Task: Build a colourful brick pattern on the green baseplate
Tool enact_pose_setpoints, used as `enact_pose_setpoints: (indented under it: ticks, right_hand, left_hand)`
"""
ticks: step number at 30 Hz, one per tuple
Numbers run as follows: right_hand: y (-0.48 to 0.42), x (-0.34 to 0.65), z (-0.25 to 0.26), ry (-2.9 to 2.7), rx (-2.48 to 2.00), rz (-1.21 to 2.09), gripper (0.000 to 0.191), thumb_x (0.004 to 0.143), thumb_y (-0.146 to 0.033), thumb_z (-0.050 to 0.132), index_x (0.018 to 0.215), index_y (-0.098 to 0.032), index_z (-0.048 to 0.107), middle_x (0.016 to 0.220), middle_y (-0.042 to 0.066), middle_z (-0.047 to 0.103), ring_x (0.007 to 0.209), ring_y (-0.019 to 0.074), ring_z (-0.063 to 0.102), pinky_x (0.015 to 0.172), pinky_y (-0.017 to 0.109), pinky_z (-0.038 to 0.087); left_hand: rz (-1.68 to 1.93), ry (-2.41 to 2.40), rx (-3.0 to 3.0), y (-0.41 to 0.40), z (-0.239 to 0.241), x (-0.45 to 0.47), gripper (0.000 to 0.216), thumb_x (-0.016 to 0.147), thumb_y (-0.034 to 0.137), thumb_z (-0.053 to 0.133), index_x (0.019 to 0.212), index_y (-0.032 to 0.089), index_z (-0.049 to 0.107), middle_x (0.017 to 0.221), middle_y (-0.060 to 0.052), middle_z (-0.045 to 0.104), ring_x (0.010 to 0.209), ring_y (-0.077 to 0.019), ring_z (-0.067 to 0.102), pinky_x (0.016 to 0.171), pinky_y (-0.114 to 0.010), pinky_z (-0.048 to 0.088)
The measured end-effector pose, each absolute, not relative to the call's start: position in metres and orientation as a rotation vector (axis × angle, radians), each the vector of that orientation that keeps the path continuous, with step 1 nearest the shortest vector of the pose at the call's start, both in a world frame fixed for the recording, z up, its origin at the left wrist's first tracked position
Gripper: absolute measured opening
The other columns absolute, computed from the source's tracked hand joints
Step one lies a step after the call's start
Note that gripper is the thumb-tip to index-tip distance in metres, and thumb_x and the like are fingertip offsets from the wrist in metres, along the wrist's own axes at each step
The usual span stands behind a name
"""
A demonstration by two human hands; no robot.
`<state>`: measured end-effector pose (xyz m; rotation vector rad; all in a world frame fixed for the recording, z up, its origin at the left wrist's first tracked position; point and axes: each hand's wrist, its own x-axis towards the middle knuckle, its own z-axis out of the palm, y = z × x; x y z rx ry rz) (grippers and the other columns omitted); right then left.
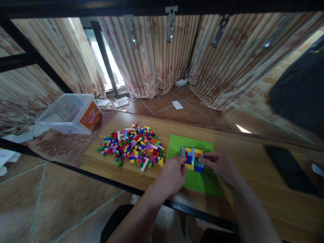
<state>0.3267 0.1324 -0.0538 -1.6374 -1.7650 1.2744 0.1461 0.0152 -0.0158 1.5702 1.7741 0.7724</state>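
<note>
A multicoloured block of toy building bricks (193, 158), with red, blue, yellow, white, orange and grey pieces, sits over the green studded baseplate (205, 185). My left hand (176, 172) grips its left side, the thumb and fingers bent at the edge. From the right, my right hand (221, 165) holds the opposite side, with fingertips on the edge and partly over the top. Whether a loose brick is between my fingers is hidden. To the left of the baseplate lies a spread pile of small loose bricks (138, 137) in many colours.
The wooden board (149, 180) carries all of this. A clear plastic bin (67, 130) with an orange label stands at the far left. A dark flat object like a phone (291, 170) lies to the right. Striped curtains (152, 64) hang behind; a table edge runs along the front.
</note>
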Motion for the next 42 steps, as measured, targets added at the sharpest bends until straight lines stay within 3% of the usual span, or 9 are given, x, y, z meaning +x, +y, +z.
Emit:
enact_pose_setpoints:
  ticks: [4,11,15,18,24,29,42]
  right_hand:
    - [0.132,0.324,-0.056,-1.774,-1.633,1.245,0.029,0.061,-0.031,0.08,0.083,-0.015,0.074,0.063,0.003,0.072,0.052,0.0161,0.064,0.052,0.027,0.049]
    - [0.13,0.325,-0.048,-1.858,-1.577,1.214,0.029,0.064,-0.035,0.078,0.085,-0.015,0.074,0.062,0.002,0.07,0.052,0.015,0.063,0.05,0.025,0.046]
    - [0.127,0.323,-0.032,-1.796,-1.642,1.354,0.033,0.079,-0.046,0.065,0.086,-0.015,0.073,0.068,0.005,0.072,0.054,0.0136,0.064,0.045,0.021,0.043]
    - [0.129,0.319,-0.028,-1.76,-1.748,1.333,0.033,0.086,-0.044,0.057,0.08,-0.014,0.071,0.063,0.005,0.07,0.049,0.0118,0.061,0.042,0.02,0.042]
    - [0.134,0.316,-0.041,-1.757,-1.711,1.256,0.037,0.075,-0.051,0.07,0.079,-0.014,0.071,0.055,0.003,0.067,0.043,0.013,0.059,0.038,0.021,0.041]
    - [0.134,0.316,-0.047,-1.711,-1.724,1.246,0.045,0.068,-0.059,0.074,0.076,-0.015,0.071,0.053,0.002,0.065,0.041,0.0135,0.058,0.039,0.023,0.043]
    - [0.131,0.319,-0.046,-1.734,-1.661,1.243,0.045,0.074,-0.059,0.068,0.077,-0.014,0.072,0.055,0.005,0.067,0.044,0.0149,0.061,0.041,0.023,0.044]
  left_hand:
    - [0.763,1.789,1.582,0.016,-0.017,0.148,0.02,0.084,0.01,0.05,0.092,0.013,0.069,0.087,-0.008,0.067,0.08,-0.0195,0.062,0.076,-0.032,0.049]
    - [0.815,1.785,1.556,0.016,-0.024,0.148,0.03,0.083,0.01,0.052,0.107,0.012,0.071,0.093,-0.009,0.069,0.082,-0.0195,0.065,0.078,-0.031,0.051]
    - [0.811,1.789,1.544,0.017,-0.023,0.148,0.031,0.083,0.011,0.052,0.108,0.013,0.071,0.093,-0.009,0.07,0.081,-0.0192,0.065,0.076,-0.031,0.052]
    - [0.805,1.796,1.549,0.017,-0.023,0.148,0.03,0.084,0.011,0.051,0.106,0.013,0.071,0.092,-0.009,0.071,0.08,-0.0191,0.065,0.075,-0.031,0.052]
    - [0.802,1.79,1.56,0.018,-0.023,0.148,0.028,0.084,0.012,0.052,0.104,0.014,0.071,0.093,-0.009,0.071,0.081,-0.0192,0.065,0.076,-0.03,0.052]
    - [0.745,1.799,1.598,0.018,-0.018,0.148,0.022,0.084,0.01,0.05,0.091,0.014,0.071,0.085,-0.008,0.069,0.077,-0.0188,0.063,0.077,-0.031,0.051]
    - [0.807,1.844,1.591,0.019,-0.024,0.15,0.027,0.085,0.014,0.052,0.103,0.015,0.072,0.095,-0.01,0.073,0.084,-0.0202,0.067,0.079,-0.032,0.053]
